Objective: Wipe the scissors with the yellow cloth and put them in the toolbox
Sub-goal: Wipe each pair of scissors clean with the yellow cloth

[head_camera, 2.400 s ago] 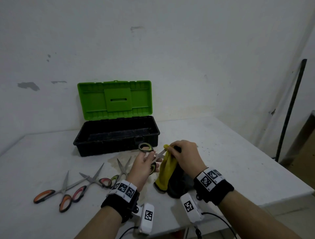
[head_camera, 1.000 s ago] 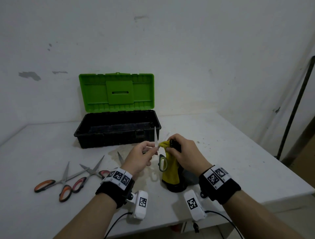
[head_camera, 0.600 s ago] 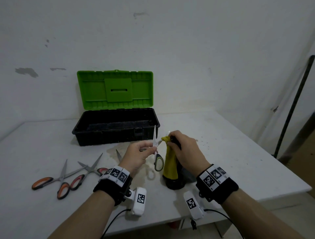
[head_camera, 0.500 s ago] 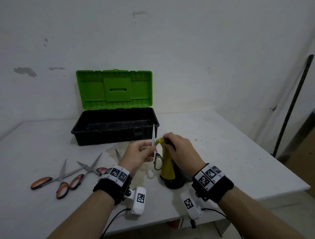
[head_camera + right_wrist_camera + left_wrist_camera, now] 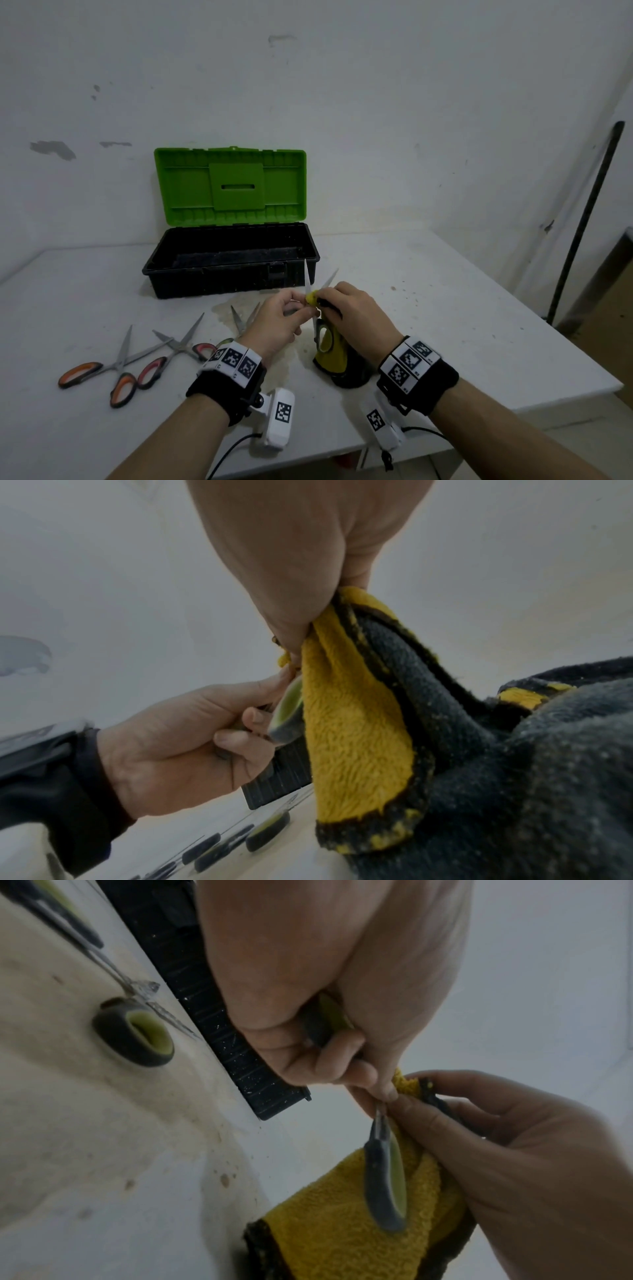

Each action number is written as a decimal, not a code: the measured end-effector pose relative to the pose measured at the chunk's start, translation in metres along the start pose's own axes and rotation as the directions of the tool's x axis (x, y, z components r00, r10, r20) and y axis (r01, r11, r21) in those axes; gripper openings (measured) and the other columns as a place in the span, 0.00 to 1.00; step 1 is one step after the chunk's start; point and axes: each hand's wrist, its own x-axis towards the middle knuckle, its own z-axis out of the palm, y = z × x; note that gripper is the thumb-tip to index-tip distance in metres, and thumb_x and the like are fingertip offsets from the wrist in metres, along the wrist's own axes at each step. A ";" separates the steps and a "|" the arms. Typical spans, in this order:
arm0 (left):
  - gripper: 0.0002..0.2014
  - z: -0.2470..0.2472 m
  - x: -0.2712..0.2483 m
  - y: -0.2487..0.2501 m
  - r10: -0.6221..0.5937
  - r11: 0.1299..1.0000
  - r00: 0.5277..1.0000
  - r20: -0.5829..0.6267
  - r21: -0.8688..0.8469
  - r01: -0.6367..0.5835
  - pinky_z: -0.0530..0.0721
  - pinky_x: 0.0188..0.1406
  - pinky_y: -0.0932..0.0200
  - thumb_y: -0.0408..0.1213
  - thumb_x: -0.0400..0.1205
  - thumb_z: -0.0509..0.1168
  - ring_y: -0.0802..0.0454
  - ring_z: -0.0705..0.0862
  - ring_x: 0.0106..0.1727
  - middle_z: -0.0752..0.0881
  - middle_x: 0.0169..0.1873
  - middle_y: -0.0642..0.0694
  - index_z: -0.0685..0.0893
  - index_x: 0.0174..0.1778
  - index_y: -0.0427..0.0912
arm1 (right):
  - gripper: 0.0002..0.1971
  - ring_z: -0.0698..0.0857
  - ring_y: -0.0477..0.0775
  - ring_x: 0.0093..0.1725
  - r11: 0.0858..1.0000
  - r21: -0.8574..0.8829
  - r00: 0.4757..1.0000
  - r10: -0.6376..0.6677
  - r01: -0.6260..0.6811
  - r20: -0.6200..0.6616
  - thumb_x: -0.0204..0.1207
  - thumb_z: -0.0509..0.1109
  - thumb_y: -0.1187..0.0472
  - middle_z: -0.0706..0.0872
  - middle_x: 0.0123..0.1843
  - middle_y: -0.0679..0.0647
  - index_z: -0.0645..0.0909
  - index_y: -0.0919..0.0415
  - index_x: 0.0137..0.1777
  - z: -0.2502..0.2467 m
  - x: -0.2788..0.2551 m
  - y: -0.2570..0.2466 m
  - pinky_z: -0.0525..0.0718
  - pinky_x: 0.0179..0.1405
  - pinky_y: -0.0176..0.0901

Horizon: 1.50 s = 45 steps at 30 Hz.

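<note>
Grey-and-green scissors [image 5: 321,337] stand upright above the table, blades spread in a V pointing up. My left hand [image 5: 296,308] grips one of their handles. My right hand [image 5: 327,298] pinches the yellow cloth [image 5: 334,354] against the scissors at the base of the blades. The rest of the yellow-and-dark cloth hangs down to the table. In the left wrist view the free handle [image 5: 385,1185] lies against the cloth [image 5: 335,1226]. In the right wrist view the cloth [image 5: 352,737] drapes from my right hand [image 5: 291,631]. The black toolbox [image 5: 233,263] sits open behind, green lid [image 5: 229,185] raised.
Three more scissors lie on the white table [image 5: 496,329] to the left: an orange-handled pair [image 5: 102,370], a pink-handled pair [image 5: 171,349] and a green-handled pair [image 5: 245,317] partly behind my left hand. A dark pole [image 5: 582,219] leans at the right wall.
The scissors have been turned from lying across, handles up, to blades up. My right hand has slid the cloth down the blade toward the pivot.
</note>
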 end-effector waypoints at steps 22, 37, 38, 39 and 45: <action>0.07 0.007 0.002 0.000 -0.017 0.996 0.999 0.031 -0.083 0.019 0.91 0.46 0.57 0.30 0.81 0.73 0.45 0.92 0.45 0.91 0.45 0.35 0.84 0.51 0.32 | 0.10 0.83 0.54 0.45 0.997 0.058 0.999 0.049 -0.048 -0.017 0.81 0.68 0.61 0.83 0.49 0.53 0.84 0.56 0.60 -0.005 -0.007 0.002 0.83 0.45 0.48; 0.08 0.001 0.000 -0.002 -0.026 0.997 1.000 -0.002 0.074 0.026 0.78 0.25 0.65 0.35 0.79 0.76 0.59 0.82 0.27 0.90 0.35 0.46 0.84 0.45 0.38 | 0.09 0.83 0.57 0.45 0.992 -0.080 0.990 0.106 -0.099 0.091 0.85 0.63 0.53 0.80 0.49 0.52 0.83 0.53 0.57 -0.005 0.009 0.006 0.85 0.45 0.55; 0.07 0.001 -0.001 -0.001 -0.027 0.997 1.000 -0.002 0.072 0.027 0.77 0.24 0.66 0.34 0.79 0.76 0.62 0.81 0.25 0.90 0.35 0.46 0.84 0.44 0.39 | 0.10 0.83 0.58 0.46 0.989 -0.077 0.989 0.133 -0.128 0.071 0.85 0.63 0.53 0.80 0.50 0.52 0.83 0.53 0.58 -0.007 0.011 0.009 0.85 0.46 0.55; 0.07 0.001 -0.002 -0.002 -0.027 0.997 1.000 -0.004 0.066 0.027 0.76 0.24 0.67 0.33 0.79 0.76 0.64 0.80 0.23 0.90 0.36 0.45 0.83 0.43 0.39 | 0.10 0.83 0.58 0.47 0.983 -0.075 0.984 0.170 -0.167 0.045 0.85 0.63 0.53 0.80 0.50 0.53 0.83 0.54 0.58 -0.010 0.014 0.013 0.85 0.47 0.55; 0.10 -0.002 0.000 -0.005 -0.086 0.996 0.996 0.022 -0.009 0.086 0.84 0.34 0.62 0.33 0.79 0.75 0.53 0.86 0.34 0.91 0.38 0.42 0.86 0.52 0.33 | 0.09 0.81 0.53 0.45 0.990 0.010 0.989 0.138 -0.138 -0.049 0.84 0.65 0.54 0.81 0.49 0.51 0.83 0.54 0.57 -0.018 0.011 0.016 0.84 0.45 0.49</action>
